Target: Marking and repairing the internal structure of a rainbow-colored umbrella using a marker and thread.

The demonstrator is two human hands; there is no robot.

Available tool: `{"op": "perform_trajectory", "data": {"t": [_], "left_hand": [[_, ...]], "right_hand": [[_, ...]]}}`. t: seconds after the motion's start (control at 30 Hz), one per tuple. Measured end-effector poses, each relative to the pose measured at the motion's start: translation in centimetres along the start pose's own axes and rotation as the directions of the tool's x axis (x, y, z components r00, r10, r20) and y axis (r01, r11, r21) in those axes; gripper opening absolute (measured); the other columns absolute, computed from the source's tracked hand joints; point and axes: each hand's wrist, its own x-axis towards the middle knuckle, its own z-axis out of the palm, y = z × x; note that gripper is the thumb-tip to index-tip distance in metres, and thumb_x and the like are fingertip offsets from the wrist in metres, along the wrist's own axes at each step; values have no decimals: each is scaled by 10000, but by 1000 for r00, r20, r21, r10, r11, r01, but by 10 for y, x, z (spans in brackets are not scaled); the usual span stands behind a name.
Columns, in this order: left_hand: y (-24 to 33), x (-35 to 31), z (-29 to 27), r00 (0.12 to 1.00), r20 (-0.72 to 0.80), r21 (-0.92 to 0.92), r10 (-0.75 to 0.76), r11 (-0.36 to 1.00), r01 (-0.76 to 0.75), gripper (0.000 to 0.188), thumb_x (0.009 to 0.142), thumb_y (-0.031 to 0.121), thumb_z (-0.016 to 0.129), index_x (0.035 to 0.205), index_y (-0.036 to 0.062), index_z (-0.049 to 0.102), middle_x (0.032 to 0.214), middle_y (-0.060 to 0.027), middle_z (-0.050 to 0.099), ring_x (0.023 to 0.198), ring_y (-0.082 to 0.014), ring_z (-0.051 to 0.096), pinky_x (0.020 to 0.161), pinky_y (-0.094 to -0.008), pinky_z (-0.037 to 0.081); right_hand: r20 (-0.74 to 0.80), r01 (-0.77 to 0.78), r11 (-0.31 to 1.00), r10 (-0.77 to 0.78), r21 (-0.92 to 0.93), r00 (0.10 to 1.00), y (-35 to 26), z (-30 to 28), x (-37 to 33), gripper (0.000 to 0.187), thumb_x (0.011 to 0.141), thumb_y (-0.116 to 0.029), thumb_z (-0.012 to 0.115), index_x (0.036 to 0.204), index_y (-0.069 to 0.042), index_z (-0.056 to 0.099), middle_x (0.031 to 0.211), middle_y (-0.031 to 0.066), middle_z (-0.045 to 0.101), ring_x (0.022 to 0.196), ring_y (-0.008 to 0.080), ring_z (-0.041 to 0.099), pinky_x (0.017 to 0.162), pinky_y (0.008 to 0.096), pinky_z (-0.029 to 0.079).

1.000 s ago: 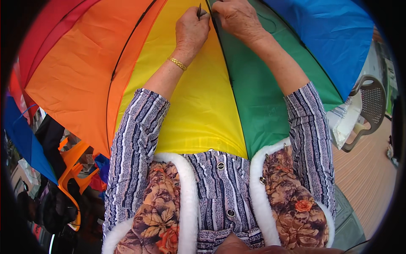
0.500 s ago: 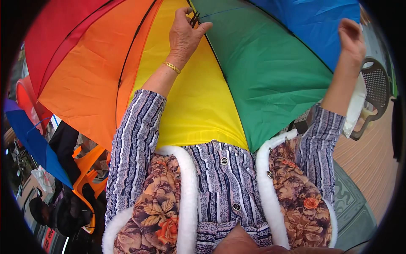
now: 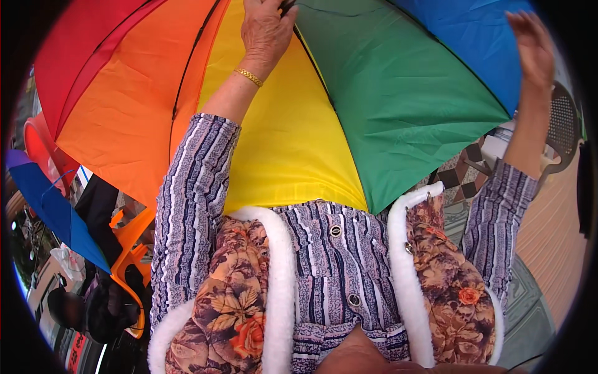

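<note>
A rainbow umbrella (image 3: 293, 124) is spread in front of my body, its red, orange, yellow, green and blue panels facing me. Black ribs (image 3: 319, 81) run along the panels on this side. At the top, my left hand (image 3: 266, 31) is closed around a dark part of a rib where yellow meets green; its fingertips are partly cut off by the picture's edge. My right hand (image 3: 532, 47) is raised beside the blue panel (image 3: 464, 40), fingers stretched out, holding nothing. A thin dark thread lies across the top of the green panel.
At the left stand a red plastic chair (image 3: 40, 140), another blue umbrella (image 3: 59, 212) and an orange chair (image 3: 128, 262). A person in dark clothes (image 3: 106, 311) is at lower left. On the right are a perforated grey-brown piece (image 3: 564, 118), a wood-grained surface (image 3: 560, 224) and patterned floor tiles (image 3: 458, 174).
My left hand has moved up with the rib. My right hand has shifted right and slightly up, its fingers straightening. The umbrella's green corner has swung a little up and right.
</note>
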Motion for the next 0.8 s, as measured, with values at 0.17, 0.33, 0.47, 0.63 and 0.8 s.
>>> {"op": "perform_trajectory", "data": {"t": [0.17,0.33,0.47,0.63,0.8], "left_hand": [[30,25,41,888,418,-464,-191,796,389,110,832,120,600,805,16,576,664,-20,535,628,-103,502,591,-246,419],[36,43,26,825,533,-514,-188,703,492,127,818,122,623,773,15,571,652,14,497,634,-72,461,577,-234,400],[40,42,30,868,486,-473,-101,805,359,107,824,111,615,777,35,557,653,8,515,587,-67,474,522,-223,385],[27,41,34,653,619,-547,-435,358,757,84,830,104,595,792,76,526,629,4,510,477,-66,448,415,-219,342],[36,39,35,606,588,-530,-536,311,789,91,826,106,588,782,89,510,604,15,489,424,-68,407,368,-222,305]], "right_hand": [[275,-121,808,331,-576,903,106,95,-95,105,800,-62,582,864,-10,648,688,-4,582,602,80,516,562,224,423],[407,-79,866,310,-493,859,159,173,-117,191,805,-45,532,962,-23,637,649,16,558,572,103,505,510,250,400],[273,-286,900,381,-330,883,237,166,-90,169,830,-47,529,975,-54,616,648,27,563,551,115,509,488,260,405],[97,-488,866,498,-106,862,222,174,-93,97,860,-54,523,927,-74,591,658,27,572,513,127,505,474,274,430],[367,-759,630,753,-165,546,198,103,-86,167,902,-104,550,1013,20,561,786,100,567,699,221,569,988,473,424]]}}
